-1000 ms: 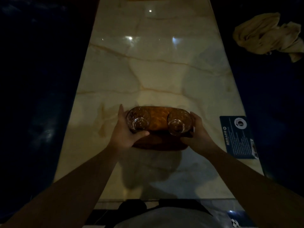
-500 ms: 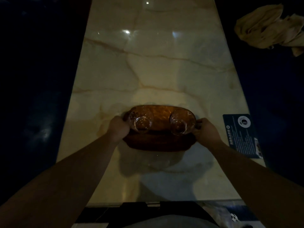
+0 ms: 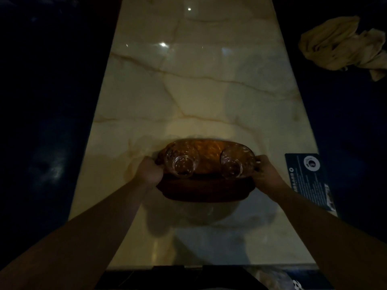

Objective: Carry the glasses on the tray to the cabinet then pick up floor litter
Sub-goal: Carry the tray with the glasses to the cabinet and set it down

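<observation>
An oval amber-brown tray (image 3: pixel 206 188) sits on a pale marble table (image 3: pixel 196 97) in dim light. Two clear glasses stand on it, one at the left end (image 3: pixel 181 162) and one at the right end (image 3: pixel 235 163). My left hand (image 3: pixel 149 171) is closed around the tray's left edge. My right hand (image 3: pixel 264 171) grips the right edge. The near side of the tray looks tilted up toward me; whether it has left the table I cannot tell.
A dark printed card (image 3: pixel 310 181) lies at the table's right edge, close to my right hand. A crumpled yellowish cloth (image 3: pixel 343 45) lies on the dark surface at the far right. Dark areas flank the table on both sides.
My hands slid from beside the glasses to the tray's two ends and closed on them. The tray has since tipped or risen slightly toward me.
</observation>
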